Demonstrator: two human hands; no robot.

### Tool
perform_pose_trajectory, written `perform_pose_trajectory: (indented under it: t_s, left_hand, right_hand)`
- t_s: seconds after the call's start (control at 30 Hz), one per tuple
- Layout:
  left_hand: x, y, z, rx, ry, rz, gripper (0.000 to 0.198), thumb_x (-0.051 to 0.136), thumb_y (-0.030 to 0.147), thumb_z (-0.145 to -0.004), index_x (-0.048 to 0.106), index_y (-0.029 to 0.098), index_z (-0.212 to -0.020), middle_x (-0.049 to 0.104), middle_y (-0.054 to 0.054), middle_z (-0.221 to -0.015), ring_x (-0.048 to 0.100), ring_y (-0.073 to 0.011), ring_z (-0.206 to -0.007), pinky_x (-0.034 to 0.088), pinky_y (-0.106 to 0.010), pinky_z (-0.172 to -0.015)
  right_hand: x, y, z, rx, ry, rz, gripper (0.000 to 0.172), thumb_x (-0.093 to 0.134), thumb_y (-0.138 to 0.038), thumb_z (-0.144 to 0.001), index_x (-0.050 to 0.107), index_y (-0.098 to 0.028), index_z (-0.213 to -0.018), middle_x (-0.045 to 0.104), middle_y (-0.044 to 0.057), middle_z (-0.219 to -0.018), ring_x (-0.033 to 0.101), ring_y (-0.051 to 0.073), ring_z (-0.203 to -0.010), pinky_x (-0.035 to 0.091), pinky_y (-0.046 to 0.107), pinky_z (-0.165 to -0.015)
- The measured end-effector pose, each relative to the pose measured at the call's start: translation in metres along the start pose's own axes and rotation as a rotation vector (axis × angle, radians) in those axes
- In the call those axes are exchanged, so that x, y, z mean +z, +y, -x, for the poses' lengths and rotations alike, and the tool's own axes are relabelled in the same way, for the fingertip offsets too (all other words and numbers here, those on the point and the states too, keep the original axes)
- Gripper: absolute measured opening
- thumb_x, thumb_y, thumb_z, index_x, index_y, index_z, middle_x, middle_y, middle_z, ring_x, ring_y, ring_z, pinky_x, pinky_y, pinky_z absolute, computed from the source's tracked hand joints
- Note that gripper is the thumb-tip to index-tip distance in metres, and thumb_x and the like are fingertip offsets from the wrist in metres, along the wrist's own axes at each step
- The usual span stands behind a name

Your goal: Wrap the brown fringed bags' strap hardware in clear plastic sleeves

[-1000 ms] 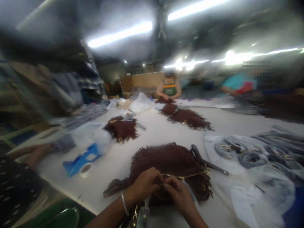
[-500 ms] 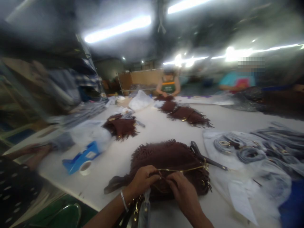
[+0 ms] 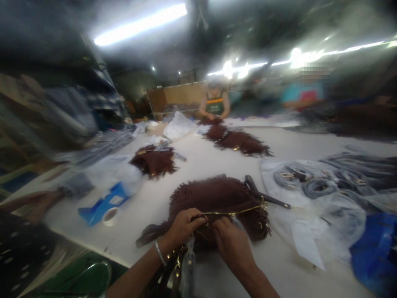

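Observation:
A brown fringed bag [image 3: 217, 198] lies on the white table [image 3: 211, 165] right in front of me. Its gold zipper [image 3: 235, 212] runs along the near edge toward the right. My left hand [image 3: 182, 227] is closed, pinching the bag's edge at the zipper's left end. Close beside it, my right hand [image 3: 231, 244] is also closed on the bag near the zipper. A dark strap [image 3: 263, 194] trails off the bag's right side. Straps with gold hardware [image 3: 175, 269] hang off the table edge below my left wrist.
A blue tape dispenser [image 3: 104, 205] with a tape roll sits at left. Two more brown fringed bags [image 3: 153, 161] [image 3: 238, 142] lie farther back. Grey straps in plastic [image 3: 322, 182] fill the right. Other people [image 3: 214, 105] work at the far end; someone's arm [image 3: 34, 203] rests at left.
The view has tilted slightly up and to the right. My hands stay pinched at the zipper's left end; more of the gold zipper line shows stretched out to the right.

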State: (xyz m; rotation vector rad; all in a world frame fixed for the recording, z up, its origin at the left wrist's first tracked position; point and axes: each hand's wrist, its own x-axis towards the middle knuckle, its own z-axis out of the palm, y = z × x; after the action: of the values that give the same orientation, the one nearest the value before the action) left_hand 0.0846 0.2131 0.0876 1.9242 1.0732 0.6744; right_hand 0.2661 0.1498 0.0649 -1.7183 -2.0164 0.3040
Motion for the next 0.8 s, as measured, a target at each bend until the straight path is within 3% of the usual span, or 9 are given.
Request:
perform_pose_trajectory:
  t_s: [0.4,0.8]
  left_hand:
    - [0.003,-0.004,-0.001,-0.019,0.02,0.016,0.02,0.057,0.034,-0.085,0.069,0.018,-0.083,0.068,-0.001,-0.082,0.06,-0.0173,-0.078,0.043,-0.025,-0.072]
    - [0.002,-0.004,0.0,-0.026,0.03,0.057,0.015,0.062,0.031,-0.082,0.067,0.017,-0.084,0.065,0.0,-0.079,0.059,-0.0159,-0.074,0.043,-0.025,-0.07]
  right_hand:
    - [-0.003,-0.006,0.003,0.031,0.008,-0.055,0.014,0.049,-0.02,-0.092,0.063,-0.022,-0.093,0.066,0.004,-0.094,0.064,0.017,-0.088,0.038,0.026,-0.069]
    - [0.004,-0.015,0.003,0.06,0.032,-0.1,0.015,0.046,-0.019,-0.091,0.062,-0.021,-0.09,0.064,0.003,-0.089,0.062,0.017,-0.079,0.033,0.027,-0.063]
